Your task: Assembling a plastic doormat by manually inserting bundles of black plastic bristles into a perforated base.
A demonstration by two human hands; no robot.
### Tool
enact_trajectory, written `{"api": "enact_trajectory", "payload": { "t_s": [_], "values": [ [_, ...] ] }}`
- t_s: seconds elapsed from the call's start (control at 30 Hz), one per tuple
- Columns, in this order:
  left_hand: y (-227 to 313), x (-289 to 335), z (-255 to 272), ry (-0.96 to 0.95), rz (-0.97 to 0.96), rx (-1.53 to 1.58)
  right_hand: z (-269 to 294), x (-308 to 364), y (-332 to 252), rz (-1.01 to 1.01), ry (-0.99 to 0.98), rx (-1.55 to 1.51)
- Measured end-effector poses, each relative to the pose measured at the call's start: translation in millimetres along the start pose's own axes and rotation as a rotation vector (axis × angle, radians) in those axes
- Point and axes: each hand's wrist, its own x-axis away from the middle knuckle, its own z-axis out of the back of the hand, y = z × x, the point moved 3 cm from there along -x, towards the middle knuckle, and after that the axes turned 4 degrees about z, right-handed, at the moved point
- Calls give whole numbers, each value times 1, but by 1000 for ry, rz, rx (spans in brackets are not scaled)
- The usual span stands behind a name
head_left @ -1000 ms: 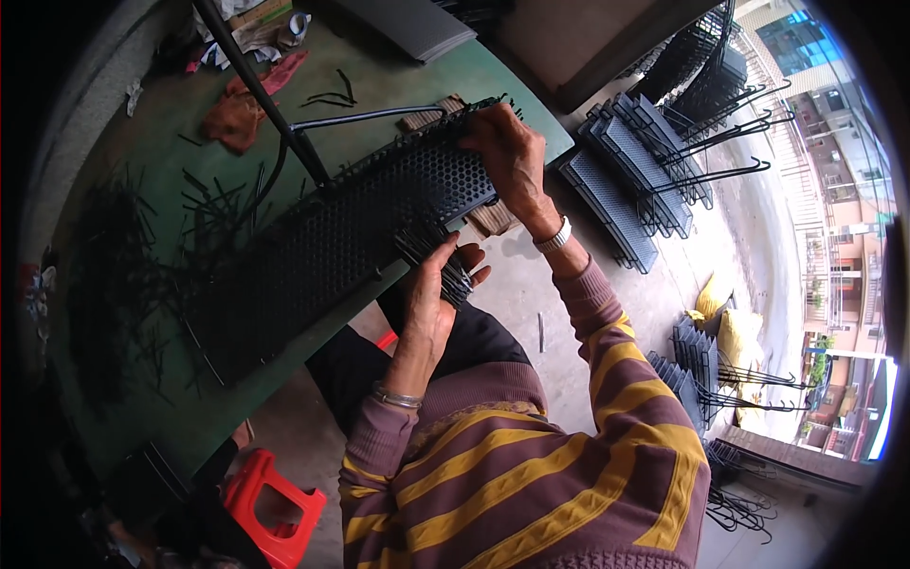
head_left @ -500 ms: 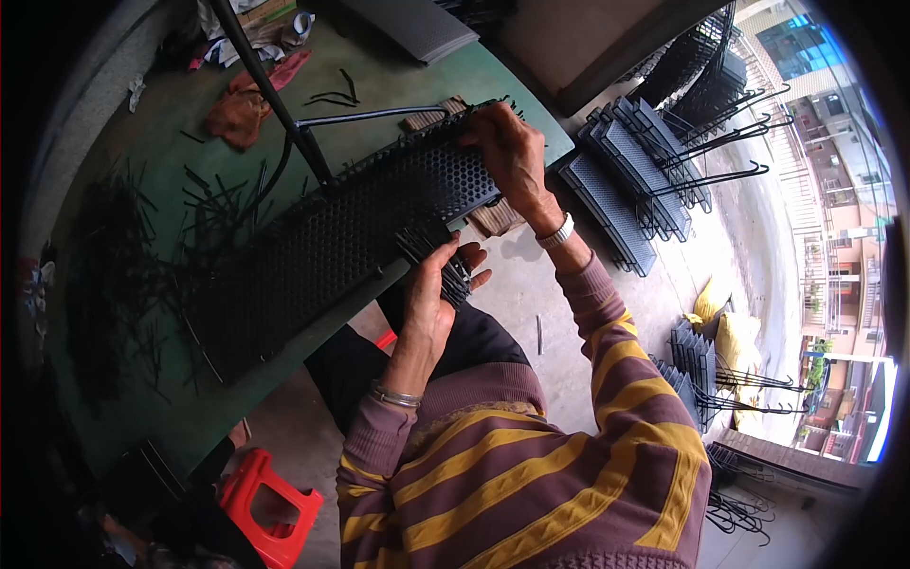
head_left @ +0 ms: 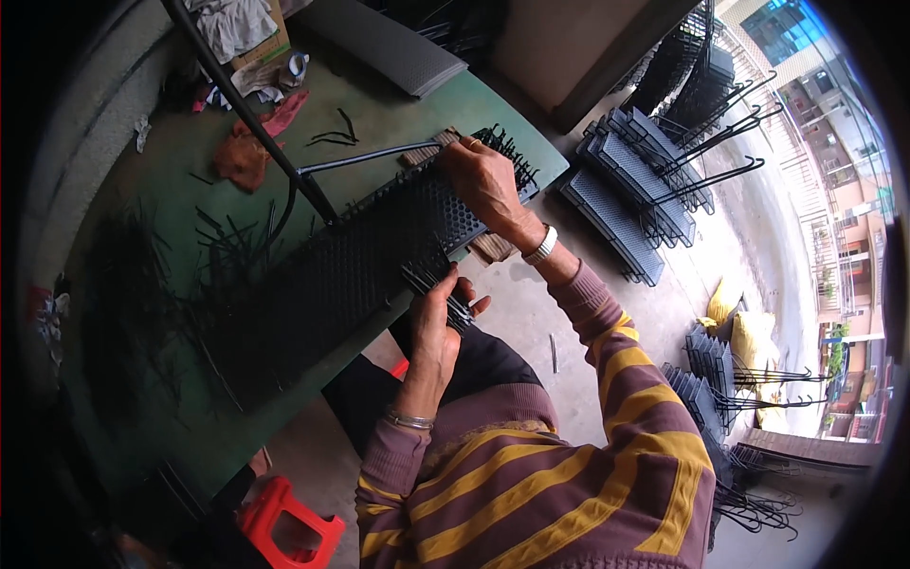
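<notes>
A long black perforated panel (head_left: 327,266) lies slantwise on the green table (head_left: 517,114). Short black strips (head_left: 507,150) bristle along its far edge and right end. My right hand (head_left: 488,190) is over the far edge near that end, fingers pinched and pointing down; whatever lies between the fingertips is hidden. At the panel's near edge, my left hand (head_left: 436,337) grips a bundle of thin black strips (head_left: 424,280), thumb across them and some fingers apart. More loose black strips (head_left: 223,247) are scattered on the table at the left.
A dark metal bar (head_left: 242,104) with a side strut (head_left: 370,156) slants down to the panel. Beyond are a reddish cloth (head_left: 242,156) and a grey perforated sheet (head_left: 389,47). Hooked black racks (head_left: 616,213) stand on the floor at right; a red stool (head_left: 294,531) is below the table.
My right hand has moved left along the panel's far edge, uncovering the strips at its right end. My left hand keeps its bundle. The whole view has shifted slightly.
</notes>
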Motion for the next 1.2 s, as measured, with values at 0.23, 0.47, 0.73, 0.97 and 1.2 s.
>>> {"api": "enact_trajectory", "payload": {
  "t_s": [0.23, 0.47, 0.73, 0.97, 1.2],
  "values": [
    [-1, 1, 3, -53, 13, -36, -16, 1, -1, -67, -58, 165],
    [-1, 6, -2, -117, -64, -73, -21, 18, 3, -66, 27, 205],
    [6, 15, -9, -117, -88, -73, -4, 21, 4, -70, 54, 259],
    [3, 11, -6, -118, -99, -57, -9, 14, -3, -90, -47, 273],
    [4, 18, -4, -108, -110, -75, 0, 39, 5, -186, -104, 153]
  ]
}}
